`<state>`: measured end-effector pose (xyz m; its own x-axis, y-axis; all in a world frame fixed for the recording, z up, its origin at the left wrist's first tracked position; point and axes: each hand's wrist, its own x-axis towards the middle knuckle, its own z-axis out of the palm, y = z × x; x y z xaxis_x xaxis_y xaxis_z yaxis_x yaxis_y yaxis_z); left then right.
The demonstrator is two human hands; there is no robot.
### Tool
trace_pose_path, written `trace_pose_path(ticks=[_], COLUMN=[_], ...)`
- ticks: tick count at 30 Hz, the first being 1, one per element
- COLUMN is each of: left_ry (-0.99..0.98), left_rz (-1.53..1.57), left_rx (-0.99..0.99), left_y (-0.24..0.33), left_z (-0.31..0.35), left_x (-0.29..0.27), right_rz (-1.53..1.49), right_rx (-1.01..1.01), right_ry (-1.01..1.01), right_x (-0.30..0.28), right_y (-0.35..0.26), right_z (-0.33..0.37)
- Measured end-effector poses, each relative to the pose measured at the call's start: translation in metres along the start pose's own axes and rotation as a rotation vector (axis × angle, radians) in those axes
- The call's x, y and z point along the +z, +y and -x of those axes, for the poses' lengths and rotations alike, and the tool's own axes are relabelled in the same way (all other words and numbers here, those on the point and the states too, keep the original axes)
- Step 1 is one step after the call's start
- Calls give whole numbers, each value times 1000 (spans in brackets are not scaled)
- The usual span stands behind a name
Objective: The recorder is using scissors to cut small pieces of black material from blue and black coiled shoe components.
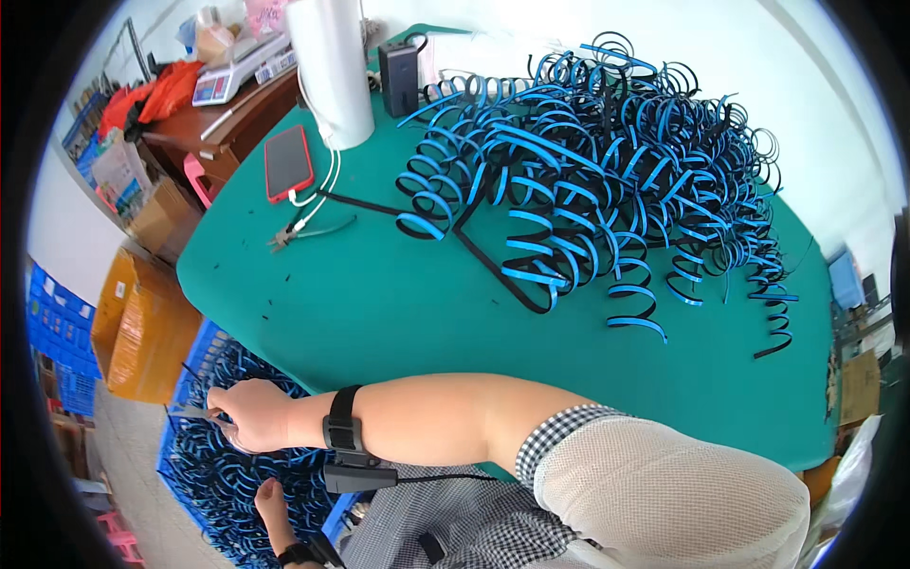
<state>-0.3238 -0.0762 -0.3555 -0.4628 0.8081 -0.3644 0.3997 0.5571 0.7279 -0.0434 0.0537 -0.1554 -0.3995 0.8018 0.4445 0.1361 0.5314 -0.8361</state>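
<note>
My right arm reaches across to the left, over a blue plastic crate (167, 455). The right hand (254, 414) is closed around what look like metal scissors (193, 412), their silver end pointing left past the fist. Below it, my left hand (271, 493) is held low over the crate with fingertips pressed together; whatever they pinch is too small to make out. Under both hands the crate is heaped with curled blue and black strips (213, 488). A large tangle of similar long spiral strips (607, 161) covers the far right of the green table (398, 322).
On the table's left lie a red-edged phone (288, 163) with a white cable and small pliers (289, 234). A white cylinder (332, 76) and a black box (399, 78) stand behind. A yellow carton (152, 327) is left of the crate; a scale (227, 81) sits on a brown desk.
</note>
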Motion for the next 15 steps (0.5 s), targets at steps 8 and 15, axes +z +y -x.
trace_pose_path(ticks=[8, 15], left_ry=[63, 24], left_rz=[-278, -29], left_rx=[225, -172], left_y=[-81, -202], left_z=[-53, -115], left_x=[83, 134], right_rz=[82, 48], right_rx=[127, 195], right_ry=[-98, -107], right_x=[-3, 4], right_y=[5, 9], right_z=[2, -2])
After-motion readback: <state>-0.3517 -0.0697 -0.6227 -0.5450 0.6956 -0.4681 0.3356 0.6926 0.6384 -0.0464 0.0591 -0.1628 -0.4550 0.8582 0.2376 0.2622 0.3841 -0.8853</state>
